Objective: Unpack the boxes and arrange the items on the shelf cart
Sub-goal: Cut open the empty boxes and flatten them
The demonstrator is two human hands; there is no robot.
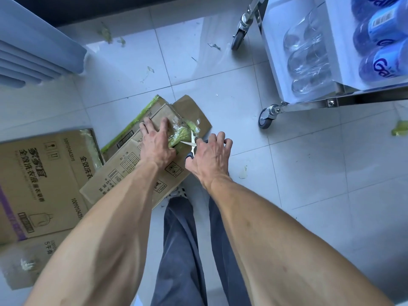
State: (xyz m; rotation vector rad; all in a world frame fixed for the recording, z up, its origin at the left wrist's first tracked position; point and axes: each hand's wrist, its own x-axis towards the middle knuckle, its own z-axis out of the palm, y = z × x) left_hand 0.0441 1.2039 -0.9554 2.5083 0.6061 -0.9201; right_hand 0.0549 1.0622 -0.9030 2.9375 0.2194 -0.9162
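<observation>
Down on the tiled floor point(287, 173), near the cart point(344, 100): left hand point(157, 143), fingers flat, pinning the cardboard box point(130, 164) steady; right hand point(210, 156) gripping scissors point(192, 144), blades at green tape point(178, 138), apparently to cut it.

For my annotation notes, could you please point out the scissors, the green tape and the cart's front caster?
scissors point(192, 144): head view, on the blades near the pivot.
green tape point(179, 136): head view, on the crumpled strip.
front caster point(265, 118): head view, on the grey wheel.
</observation>
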